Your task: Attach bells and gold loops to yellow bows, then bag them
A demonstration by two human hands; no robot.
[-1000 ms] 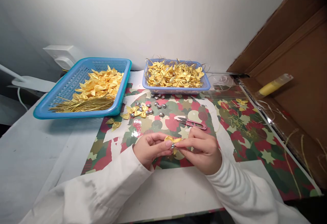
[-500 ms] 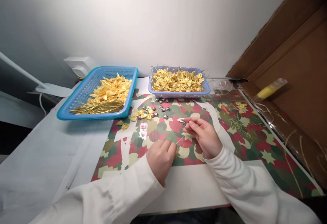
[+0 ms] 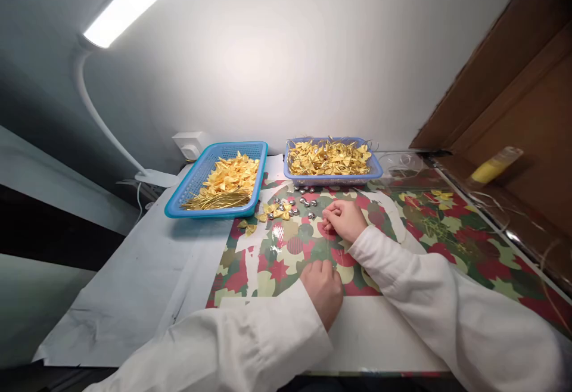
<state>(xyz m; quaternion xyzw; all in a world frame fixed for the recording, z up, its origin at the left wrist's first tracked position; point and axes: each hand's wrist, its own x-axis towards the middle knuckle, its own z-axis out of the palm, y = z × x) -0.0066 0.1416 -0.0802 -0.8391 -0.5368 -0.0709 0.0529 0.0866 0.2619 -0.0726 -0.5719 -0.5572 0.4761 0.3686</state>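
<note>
My left hand [image 3: 322,294]: curled tight, gripping thread [image 3: 328,244], near end | My right hand [image 3: 345,220]: pinching far end | Silver bells [image 3: 307,203]: left of right hand

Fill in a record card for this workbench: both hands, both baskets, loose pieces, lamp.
Left hand: closed, nearer the camera; contents hidden
Right hand: fingertips pinched on a thin thread that runs toward the left hand
Left basket: yellow bows, gold cords
Right basket: gold-corded bows
Loose pieces: silver bells and scattered bows
Lamp: lit
</note>
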